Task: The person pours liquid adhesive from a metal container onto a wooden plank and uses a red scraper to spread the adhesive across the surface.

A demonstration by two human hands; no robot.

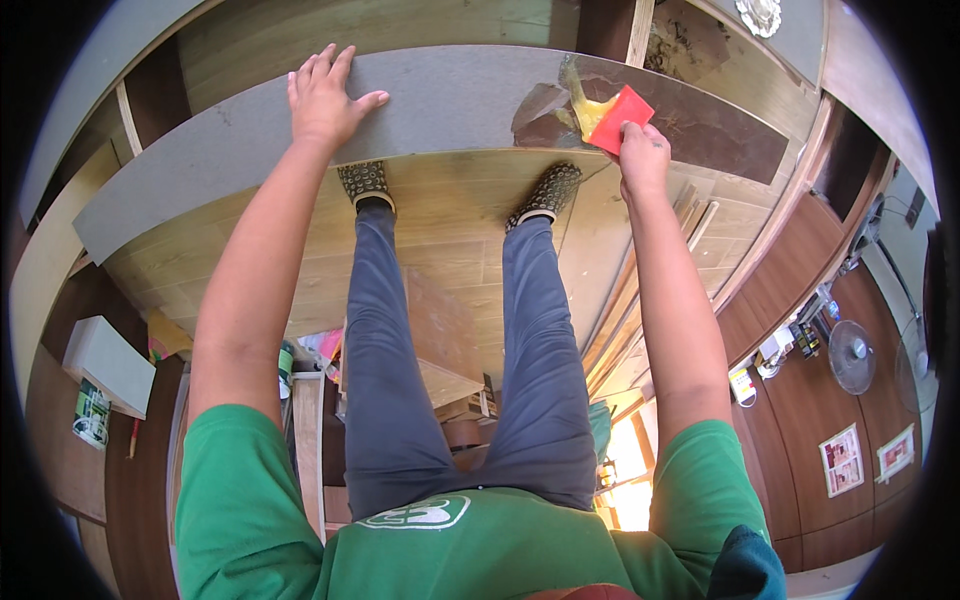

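Note:
A long grey board point(440, 100) lies across the view in front of me, curved by the lens. My left hand point(327, 103) rests on it with the fingers spread and nothing held. Toward the board's right side, my right hand point(643, 155) grips a red flat spreader point(622, 118). Yellow glue point(591, 112) lies in a thick smear against the spreader's left edge. Around it the surface shows dark, glossy brown patches point(700, 117), spreading to the right end. The fingertips behind the spreader are partly hidden.
Wooden framing point(640, 35) stands beyond the board. Below are my patterned shoes point(545, 195) on the wood-look floor point(450, 215). Long wood strips point(620, 310) lie right of my legs. A glass lid point(851, 357) sits at far right, a white box point(108, 365) and green can point(91, 415) at left.

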